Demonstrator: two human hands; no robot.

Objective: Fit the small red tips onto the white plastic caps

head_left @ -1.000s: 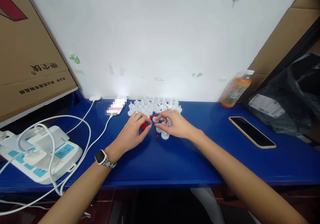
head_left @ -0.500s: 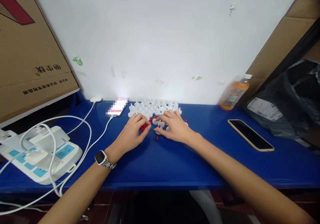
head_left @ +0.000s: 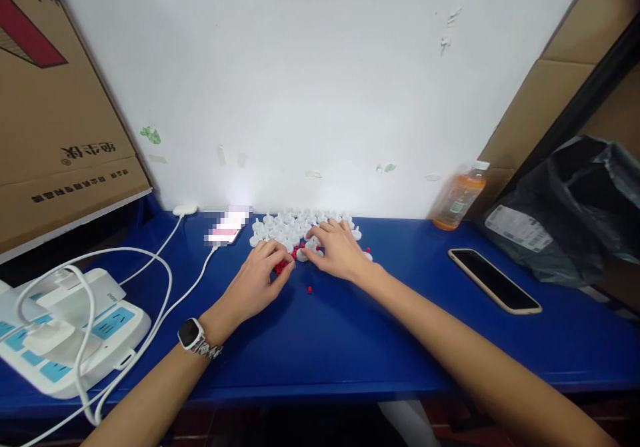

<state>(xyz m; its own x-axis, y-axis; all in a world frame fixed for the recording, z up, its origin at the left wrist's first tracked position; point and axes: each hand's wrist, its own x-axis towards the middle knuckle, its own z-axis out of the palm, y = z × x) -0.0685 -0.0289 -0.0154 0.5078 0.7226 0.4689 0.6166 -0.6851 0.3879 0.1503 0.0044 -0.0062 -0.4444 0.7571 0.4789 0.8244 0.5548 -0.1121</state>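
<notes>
Small white round plastic pieces with thin upright stems (head_left: 273, 234) stand in a cluster along the wall. My left hand (head_left: 261, 272) rests low at the cluster's front left, fingers curved and thumb apart, over a heap of small red caps (head_left: 281, 267). No piece can be made out in its grasp. My right hand (head_left: 340, 250) bends over the front of the cluster. Its thumb and forefinger close round a white round piece (head_left: 313, 242), partly covered by the fingers. One loose red cap (head_left: 310, 290) lies nearer me on the blue table (head_left: 330, 340).
At left, a white power strip (head_left: 115, 340) sits among looping cables. A lit phone (head_left: 233, 224) lies by the wall. At right are an orange drink bottle (head_left: 460, 197), a dark-screened phone (head_left: 493, 280) and a grey plastic bag (head_left: 565, 214). Cardboard (head_left: 60, 114) borders the left side.
The view has shifted slightly. My right hand has moved a little left and farther in over the white pieces. My left hand stays by the red caps.
</notes>
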